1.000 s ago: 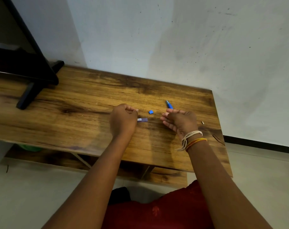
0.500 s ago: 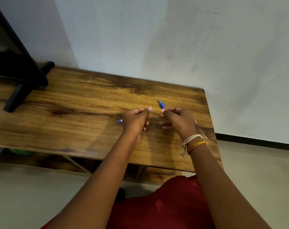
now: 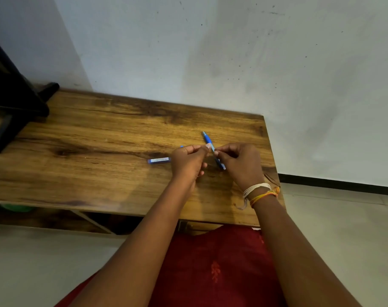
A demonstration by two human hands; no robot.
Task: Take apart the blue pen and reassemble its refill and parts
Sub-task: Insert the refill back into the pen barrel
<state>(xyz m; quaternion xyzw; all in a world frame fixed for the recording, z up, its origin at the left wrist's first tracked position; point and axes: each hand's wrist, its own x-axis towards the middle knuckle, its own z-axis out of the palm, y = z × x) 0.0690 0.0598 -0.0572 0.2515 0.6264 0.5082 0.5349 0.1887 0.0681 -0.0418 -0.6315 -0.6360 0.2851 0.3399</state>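
Fingertips meet at the middle of the blue pen piece (image 3: 211, 147): the right hand (image 3: 240, 163) pinches it between thumb and forefinger, fingers curled round the lower end, while the left hand (image 3: 188, 161) has its thumb and forefinger tips closed up against the same spot from the other side. The piece slants, tip pointing up and away toward the wall, lower end poking out under the right palm. Just left of the left hand, the pen barrel (image 3: 158, 160) with its pale label lies flat on the wooden table (image 3: 95, 138), close to the knuckles; whether it touches them is unclear. A speck of blue shows above the left knuckles, too small to identify. Thread bands (image 3: 258, 191) circle the right wrist. Out wider, a black stand (image 3: 18, 107) sits at the table's far left. The white wall (image 3: 233, 52) backs the table; the right edge runs just beyond the right hand, and bare wood stretches away to the left.
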